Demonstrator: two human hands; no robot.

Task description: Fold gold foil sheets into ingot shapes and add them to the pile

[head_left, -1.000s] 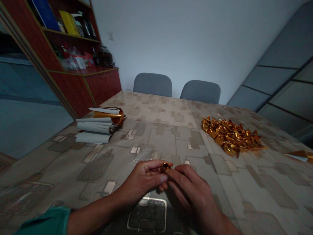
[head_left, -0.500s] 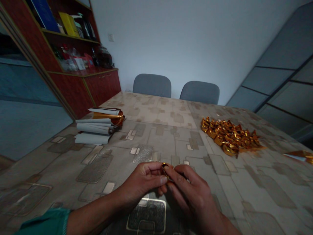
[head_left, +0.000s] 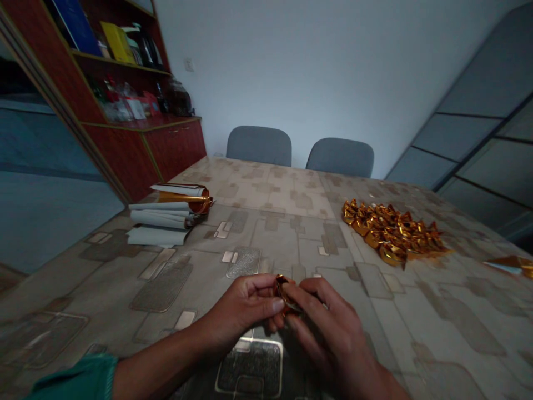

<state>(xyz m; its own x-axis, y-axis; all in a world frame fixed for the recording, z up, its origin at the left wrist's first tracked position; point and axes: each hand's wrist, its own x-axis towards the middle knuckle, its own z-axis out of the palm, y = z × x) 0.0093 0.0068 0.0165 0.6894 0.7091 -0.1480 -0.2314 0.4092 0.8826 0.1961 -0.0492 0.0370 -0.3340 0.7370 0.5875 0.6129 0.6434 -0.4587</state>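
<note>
Between my two hands, above the near part of the table, is a small folded gold foil paper ingot (head_left: 281, 280). My left hand (head_left: 250, 303) pinches its left side between thumb and fingers. On the other side my right hand (head_left: 328, 322) grips it, with the fingertips pressed at its hollow. Most of the ingot is hidden by the fingers. To the right on the table lies a cluster of finished-looking gold foil ingots (head_left: 391, 230), packed in rows.
A stack of rolled foil paper sheets (head_left: 160, 216), white-backed, lies at the left of the patterned table (head_left: 283, 233). One gold piece (head_left: 510, 265) sits at the far right edge. Two grey chairs (head_left: 259, 145) stand behind the table, and a red-brown cabinet (head_left: 175, 141) is at the back left.
My right fingers have shifted slightly on the ingot, and more of its hollow shows. My left hand has barely moved.
</note>
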